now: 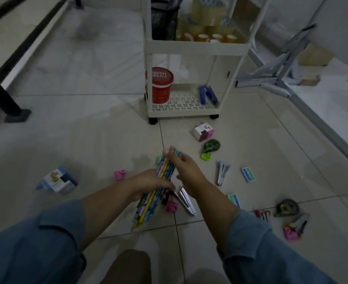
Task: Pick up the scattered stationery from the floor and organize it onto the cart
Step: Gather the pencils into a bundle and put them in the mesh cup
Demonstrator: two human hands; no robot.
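Clothing only. Long-sleeved shirt, muted blue-grey, denim-like cloth. Left sleeve (35, 242) is turned back partway up the forearm, with a thick folded cuff band and a seam line visible along the fold. Right sleeve (267, 253) is the same cloth with the same turned-back cuff, its edge a bit creased and standing off the arm. Forearms are bare below both cuffs. Left hand (148, 185) and right hand (186, 167) are bare. Trousers (128, 265) are plain brown-tan, with one knee showing between the arms. The room is dim, so shades are approximate; buttons and stitching are too dark to tell.
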